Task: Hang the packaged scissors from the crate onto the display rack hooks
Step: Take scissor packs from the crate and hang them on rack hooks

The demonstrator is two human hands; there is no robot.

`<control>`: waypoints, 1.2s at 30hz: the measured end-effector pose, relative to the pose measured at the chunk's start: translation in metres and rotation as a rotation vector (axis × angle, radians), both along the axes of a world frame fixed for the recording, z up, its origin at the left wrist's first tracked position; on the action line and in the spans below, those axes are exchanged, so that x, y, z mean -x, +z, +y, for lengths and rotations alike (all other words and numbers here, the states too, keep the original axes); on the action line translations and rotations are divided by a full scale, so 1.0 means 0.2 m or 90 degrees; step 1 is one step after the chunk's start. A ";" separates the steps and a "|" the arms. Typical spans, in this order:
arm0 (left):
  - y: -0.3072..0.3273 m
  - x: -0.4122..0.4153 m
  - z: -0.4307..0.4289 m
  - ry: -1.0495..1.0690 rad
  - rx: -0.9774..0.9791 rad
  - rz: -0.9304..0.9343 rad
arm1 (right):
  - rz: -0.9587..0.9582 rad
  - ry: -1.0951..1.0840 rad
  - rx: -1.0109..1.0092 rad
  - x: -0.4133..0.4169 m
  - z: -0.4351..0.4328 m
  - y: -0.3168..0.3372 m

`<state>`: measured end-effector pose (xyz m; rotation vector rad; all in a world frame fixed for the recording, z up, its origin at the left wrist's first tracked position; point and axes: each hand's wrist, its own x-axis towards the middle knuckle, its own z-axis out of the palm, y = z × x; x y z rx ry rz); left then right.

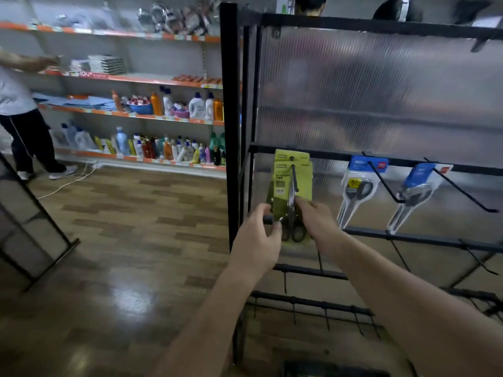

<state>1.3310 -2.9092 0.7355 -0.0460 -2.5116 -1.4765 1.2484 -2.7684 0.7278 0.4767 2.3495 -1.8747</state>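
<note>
A green packaged scissors (283,186) hangs on the leftmost hook (294,178) of the black display rack (231,126), in front of another green pack behind it. My left hand (260,238) pinches the pack's lower left edge. My right hand (317,217) grips its lower right side, by the black scissor handles. Two blue packaged scissors (356,186) (416,191) hang on hooks further right. The crate is barely visible as a dark shape (334,370) at the bottom edge.
Several bare hooks (473,257) stick out of the lower rack bars. A person (19,104) stands at the far left by orange-edged shelves of bottles (152,148). A second black rack frame (40,227) leans at left. A white cord (70,180) lies on the wood floor.
</note>
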 end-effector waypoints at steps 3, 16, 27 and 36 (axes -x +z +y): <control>0.01 -0.04 -0.01 0.008 0.049 0.003 | -0.023 -0.020 0.012 0.16 -0.02 0.04; -0.04 -0.11 0.32 -0.030 0.121 0.057 | -0.024 0.202 -0.244 -0.21 0.38 0.15; -0.18 -0.37 1.20 -0.311 0.363 -0.150 | -0.085 0.104 -0.398 -1.15 1.46 -0.05; -0.38 -0.78 1.72 -0.346 0.511 -0.216 | -0.141 0.136 -0.381 -1.63 2.00 -0.30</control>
